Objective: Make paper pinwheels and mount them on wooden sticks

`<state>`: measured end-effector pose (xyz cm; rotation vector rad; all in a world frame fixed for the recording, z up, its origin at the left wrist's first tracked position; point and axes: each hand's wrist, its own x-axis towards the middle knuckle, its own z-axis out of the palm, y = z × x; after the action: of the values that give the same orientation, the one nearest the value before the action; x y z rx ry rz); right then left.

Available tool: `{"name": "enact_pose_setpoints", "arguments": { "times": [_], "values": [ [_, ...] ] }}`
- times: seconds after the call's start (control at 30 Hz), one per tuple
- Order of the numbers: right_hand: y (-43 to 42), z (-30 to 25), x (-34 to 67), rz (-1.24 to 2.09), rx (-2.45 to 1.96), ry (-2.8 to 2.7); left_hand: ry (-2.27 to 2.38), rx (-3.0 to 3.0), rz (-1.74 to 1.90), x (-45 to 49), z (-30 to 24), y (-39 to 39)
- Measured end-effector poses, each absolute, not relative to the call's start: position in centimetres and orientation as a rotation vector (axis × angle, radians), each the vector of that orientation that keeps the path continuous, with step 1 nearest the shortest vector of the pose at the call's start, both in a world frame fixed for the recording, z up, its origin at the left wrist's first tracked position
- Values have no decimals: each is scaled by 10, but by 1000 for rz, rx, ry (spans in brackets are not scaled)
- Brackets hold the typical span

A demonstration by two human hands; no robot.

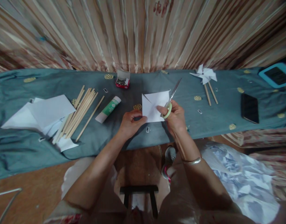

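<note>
White paper (152,109) | left hand (132,123) — grip on near-left corner | right hand (176,117) — grip round scissors (172,95) | pinwheels (205,75) well apart

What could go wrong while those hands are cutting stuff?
The scissors in the right hand might nick the left hand if it slides closer along the white paper. The slit near one corner might rip further. The open red box might spill its small metal pieces if bumped.

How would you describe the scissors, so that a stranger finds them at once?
Over the teal cloth, find the right hand at the white paper. It holds the scissors: shiny blades and a pale green handle set them apart from the paper.
</note>
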<state>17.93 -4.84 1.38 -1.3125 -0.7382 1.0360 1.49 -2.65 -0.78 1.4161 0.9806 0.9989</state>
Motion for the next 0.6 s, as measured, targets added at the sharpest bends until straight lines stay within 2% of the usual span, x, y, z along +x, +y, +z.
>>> {"name": "enact_pose_setpoints", "arguments": {
  "times": [0.33,0.6],
  "values": [
    [-39,23,192,935,-1212,-582,976,1356,995,15,6,-29],
    [-37,15,162,1137,-1143,-472,1027,1046,959,39,-7,-48]
  ]
}}
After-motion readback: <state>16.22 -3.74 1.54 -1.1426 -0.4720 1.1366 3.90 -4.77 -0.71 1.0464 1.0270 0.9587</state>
